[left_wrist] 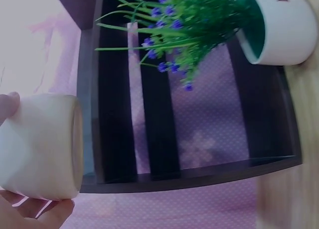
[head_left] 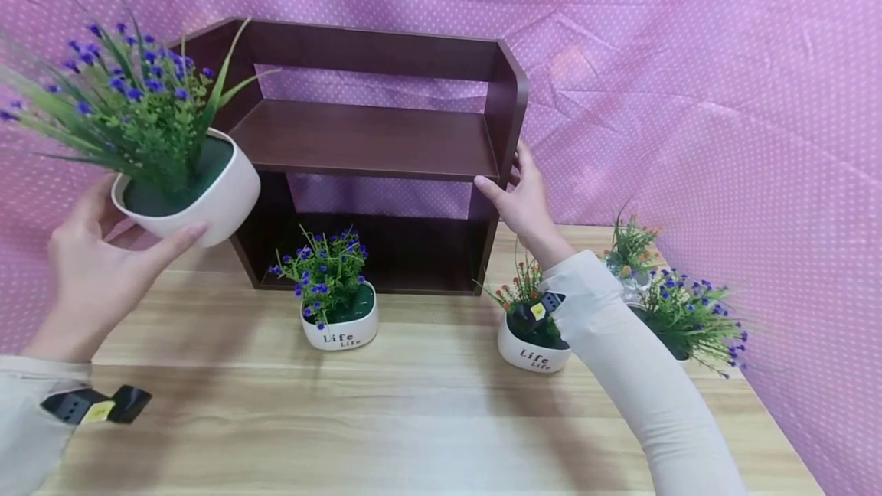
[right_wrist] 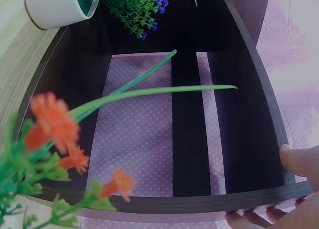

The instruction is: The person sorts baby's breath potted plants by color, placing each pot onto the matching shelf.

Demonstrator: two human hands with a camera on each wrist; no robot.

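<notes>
A white pot of artificial purple flowers (head_left: 223,194) is held up in the air by my left hand (head_left: 103,259), thumb on its near side and fingers beneath. In the left wrist view the pot's smooth base (left_wrist: 40,147) shows between thumb and fingers. The dark brown two-tier shelf (head_left: 365,140) stands on the table, to the right of that pot. My right hand (head_left: 527,201) grips the shelf's right side panel, its thumb at the front edge of the middle board and its fingers round the outside. The right wrist view shows that thumb (right_wrist: 299,162) at the panel's edge.
A purple-flowered pot (head_left: 341,324) marked "Life" stands before the shelf. An orange-flowered pot (head_left: 530,350) is beneath my right forearm, partly hidden. At the right, another purple-flowered plant (head_left: 689,320) and an orange-flowered plant (head_left: 630,247) stand near the table edge. Pink dotted cloth (head_left: 689,83) hangs behind.
</notes>
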